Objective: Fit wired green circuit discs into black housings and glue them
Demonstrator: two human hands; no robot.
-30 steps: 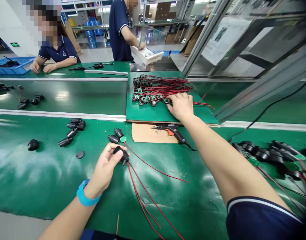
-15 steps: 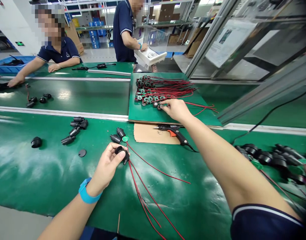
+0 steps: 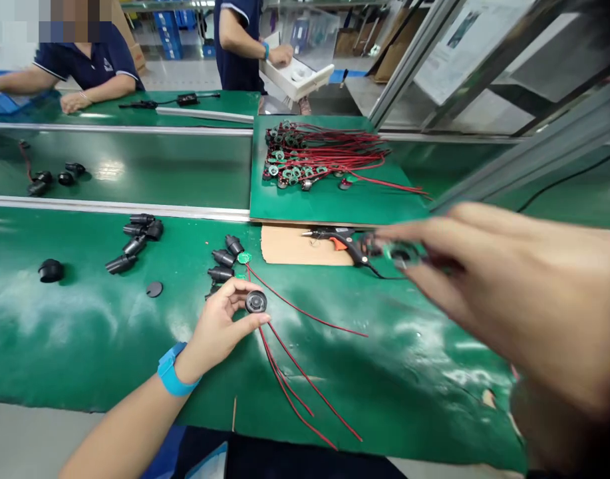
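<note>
My left hand (image 3: pixel 219 332) is closed on a black round plastic housing (image 3: pixel 256 302), whose ringed circular face is turned up toward me. Blurred and close to the camera, my right hand (image 3: pixel 489 286) pinches a small round part with a green circuit board (image 3: pixel 403 253). Beside my left hand lie several black plastic housings (image 3: pixel 223 258) and a green circuit board (image 3: pixel 244 257) with red wire. More red wires (image 3: pixel 289 392) trail over the green bench from beneath that hand.
Several circuit boards with red wires (image 3: pixel 329 156) lie piled on a raised green board (image 3: pixel 324 206). A glue gun (image 3: pixel 342 241) rests on cardboard (image 3: pixel 285 247). Black housings (image 3: pixel 135 245) and a black disc (image 3: pixel 154 289) are at left. Two co-workers (image 3: pixel 88 66) are across the bench.
My right hand has come back from the pile toward the camera with a round circuit-board part. My left hand has turned the housing so its round face shows. The view has tilted down.
</note>
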